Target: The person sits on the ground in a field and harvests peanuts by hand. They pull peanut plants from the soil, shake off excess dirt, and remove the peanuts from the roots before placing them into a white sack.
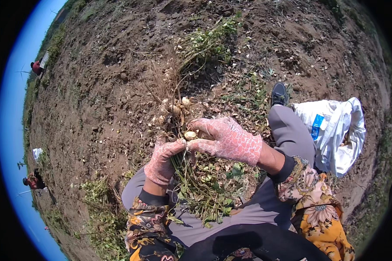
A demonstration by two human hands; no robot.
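My left hand (163, 160), in a pink-and-white patterned glove, grips the stems of an uprooted peanut plant (196, 189). Its leafy end hangs toward my lap, while the roots and pods point away from me. My right hand (223, 138), gloved alike, has its thumb and fingers around a pale peanut pod (190, 135) beside the left thumb. More peanut pods (174, 109) cluster on the roots just beyond both hands. Whether the pinched pod is still joined to the plant cannot be told.
A white woven sack (333, 130) with a blue mark stands at my right, its mouth open. Ahead lies another heap of peanut plants (212, 42); more plants (101, 212) lie at left. Two people (35, 181) are far off at left. Dry soil (94, 98) surrounds me.
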